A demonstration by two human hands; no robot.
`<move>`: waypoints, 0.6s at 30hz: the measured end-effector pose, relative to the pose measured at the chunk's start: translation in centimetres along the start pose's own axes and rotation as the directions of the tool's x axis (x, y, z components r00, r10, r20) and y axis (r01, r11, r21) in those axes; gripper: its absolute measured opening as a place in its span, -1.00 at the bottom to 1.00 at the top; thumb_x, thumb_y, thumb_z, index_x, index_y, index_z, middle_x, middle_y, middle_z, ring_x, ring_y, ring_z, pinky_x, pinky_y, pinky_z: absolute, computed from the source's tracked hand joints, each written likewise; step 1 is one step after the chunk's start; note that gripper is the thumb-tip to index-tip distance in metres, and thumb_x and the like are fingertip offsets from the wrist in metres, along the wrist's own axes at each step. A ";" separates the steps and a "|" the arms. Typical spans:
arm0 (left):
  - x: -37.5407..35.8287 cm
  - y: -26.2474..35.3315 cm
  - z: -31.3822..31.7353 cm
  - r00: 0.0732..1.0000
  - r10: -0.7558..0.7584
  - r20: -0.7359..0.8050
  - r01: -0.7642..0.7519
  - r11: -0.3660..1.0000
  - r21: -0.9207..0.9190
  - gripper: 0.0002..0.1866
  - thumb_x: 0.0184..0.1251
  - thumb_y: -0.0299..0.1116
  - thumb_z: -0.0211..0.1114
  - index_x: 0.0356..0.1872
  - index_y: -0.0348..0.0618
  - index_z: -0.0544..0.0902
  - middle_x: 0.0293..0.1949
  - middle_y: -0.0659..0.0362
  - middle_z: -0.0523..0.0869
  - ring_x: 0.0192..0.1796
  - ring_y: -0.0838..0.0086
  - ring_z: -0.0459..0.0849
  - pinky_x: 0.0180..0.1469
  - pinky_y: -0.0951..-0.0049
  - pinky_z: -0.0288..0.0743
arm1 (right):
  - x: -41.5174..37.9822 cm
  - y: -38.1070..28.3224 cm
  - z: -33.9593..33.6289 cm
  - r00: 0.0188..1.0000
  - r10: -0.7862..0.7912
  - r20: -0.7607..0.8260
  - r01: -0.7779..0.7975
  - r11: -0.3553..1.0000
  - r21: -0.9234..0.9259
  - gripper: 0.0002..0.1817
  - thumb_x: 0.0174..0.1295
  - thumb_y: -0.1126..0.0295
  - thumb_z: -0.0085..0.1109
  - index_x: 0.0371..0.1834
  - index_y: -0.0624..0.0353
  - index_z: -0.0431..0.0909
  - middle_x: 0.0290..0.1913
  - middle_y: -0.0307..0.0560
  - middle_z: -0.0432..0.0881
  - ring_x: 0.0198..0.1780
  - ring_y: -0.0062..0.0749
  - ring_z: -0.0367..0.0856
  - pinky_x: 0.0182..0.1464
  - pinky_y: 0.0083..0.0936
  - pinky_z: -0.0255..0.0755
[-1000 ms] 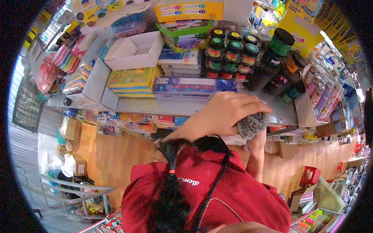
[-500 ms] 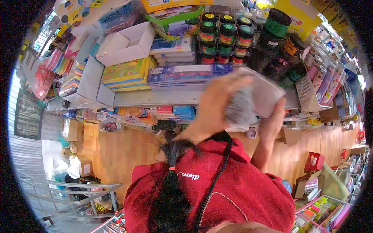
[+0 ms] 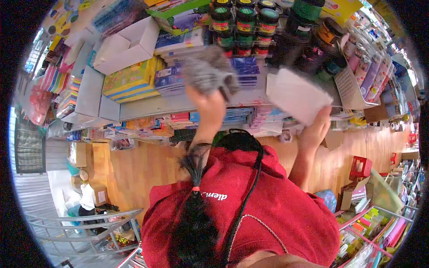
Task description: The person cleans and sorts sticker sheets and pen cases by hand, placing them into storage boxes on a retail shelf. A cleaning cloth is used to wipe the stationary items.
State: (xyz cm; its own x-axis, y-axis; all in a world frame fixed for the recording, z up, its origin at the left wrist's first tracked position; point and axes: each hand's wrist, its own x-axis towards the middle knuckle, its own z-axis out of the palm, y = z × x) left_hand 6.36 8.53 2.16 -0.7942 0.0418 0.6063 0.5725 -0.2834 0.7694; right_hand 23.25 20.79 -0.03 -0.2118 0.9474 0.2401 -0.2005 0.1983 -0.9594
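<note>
My left hand (image 3: 208,107) is closed around a crumpled grey cloth (image 3: 206,68), both smeared by motion. The cloth is over the stacked purple-blue packs (image 3: 248,73) on the shelf and hides some of them. On the other side, my right hand (image 3: 316,127) grips the near edge of a plain white box (image 3: 296,94), which is tilted above the shelf's front edge. Yellow packs (image 3: 129,82) lie in a stack left of the cloth. Behind it stand several dark jars (image 3: 245,24) with green and yellow lids.
An open white carton (image 3: 127,49) sits on the shelf at left. A white perforated basket (image 3: 353,87) of packaged goods stands at right. More stock fills a lower shelf (image 3: 178,123). A metal railing (image 3: 85,219) is behind at left, a red stool (image 3: 359,167) on the floor at right.
My left hand has moved left with the grey cloth, away from the white box. The box stays in my right hand, and its broad pale face shows more fully now.
</note>
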 end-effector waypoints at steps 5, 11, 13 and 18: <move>0.6 -2.5 -5.3 0.948 -0.076 -0.309 0.057 0.996 -0.068 -0.74 0.23 -0.39 0.06 -0.04 -0.12 0.39 -0.17 0.15 0.54 -0.23 0.44 0.55 -0.24 0.42 0.48 | 5.3 2.2 0.2 0.998 -0.063 -0.009 0.054 0.910 -0.411 -0.54 0.33 0.16 -0.22 0.00 0.41 0.36 -0.05 0.12 0.47 -0.02 -0.31 0.42 0.03 -0.44 0.27; 1.4 0.5 -7.3 0.883 -0.151 -0.445 0.070 0.979 -0.192 -0.71 0.22 -0.39 0.06 -0.02 -0.10 0.44 -0.10 0.15 0.54 -0.13 0.36 0.54 -0.13 0.31 0.49 | 7.5 3.5 1.5 0.968 0.012 0.249 0.165 0.719 -0.676 -0.64 0.28 0.24 -0.17 -0.17 0.33 0.50 -0.25 0.26 0.54 -0.18 0.05 0.51 -0.13 -0.29 0.33; 1.6 0.8 -8.3 0.895 -0.129 -0.427 0.036 0.975 -0.219 -0.71 0.21 -0.39 0.06 -0.03 -0.10 0.45 -0.09 0.14 0.53 -0.12 0.35 0.53 -0.11 0.30 0.48 | 7.9 4.3 1.1 0.936 -0.148 0.319 0.340 0.609 -0.716 -0.67 0.24 0.25 -0.12 -0.23 0.31 0.54 -0.29 0.28 0.54 -0.23 0.13 0.50 -0.16 -0.26 0.35; 1.8 1.7 -11.4 0.880 -0.099 -0.465 0.013 0.983 -0.184 -0.64 0.20 -0.31 0.09 0.00 -0.25 0.39 -0.08 0.14 0.50 -0.12 0.40 0.50 -0.11 0.39 0.43 | 8.0 4.2 1.2 0.900 -0.188 0.394 0.432 0.510 -0.744 -0.68 0.17 0.24 0.00 -0.31 0.31 0.58 -0.36 0.26 0.57 -0.27 0.09 0.53 -0.20 -0.24 0.36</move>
State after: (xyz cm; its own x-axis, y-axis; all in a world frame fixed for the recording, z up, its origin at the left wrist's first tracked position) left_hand 3.54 -2.78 2.26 -0.8500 -0.3812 0.3635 0.5147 -0.4541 0.7273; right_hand 19.62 28.89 -1.94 -0.5295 0.7162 0.4547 0.5179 0.6974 -0.4953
